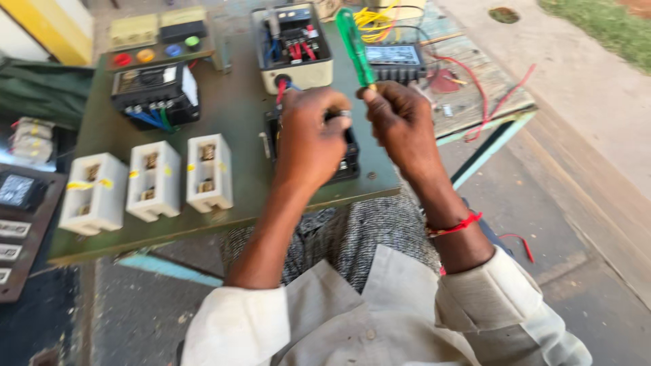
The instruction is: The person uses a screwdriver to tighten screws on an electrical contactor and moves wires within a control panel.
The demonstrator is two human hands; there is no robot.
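just right of the frame's centre, the person's right hand point(400, 125) is closed around the lower end of a green-handled screwdriver point(355, 44), pinching it near the shank so the translucent handle points up toward the top of the frame. the left hand point(308, 139) is curled shut over a small black electrical block point(347, 159) that sits on the green bench point(237, 115) at mid-frame, fingers bent over its top edge; most of the block is hidden under the hand.

judging by its look, the screwdriver is light, stiff and smooth plastic on the handle, so the ribbed or thicker part of the handle gives a surer hold than the thin end. the black block seems rigid moulded plastic, small enough to shift under pressure, and best steadied by its side walls rather than its terminals.

at the lower left of the bench stand three white ceramic fuse holders point(152, 179) in a row. above them, upper left, lies a black contactor with blue wires point(154, 95), and a strip of coloured push buttons point(156, 53). at top centre is a cream switch box with red wires point(293, 46), beside it a black finned unit point(395, 62) and loose yellow wire point(373, 17). a red thread bracelet point(456, 225) circles the right wrist.
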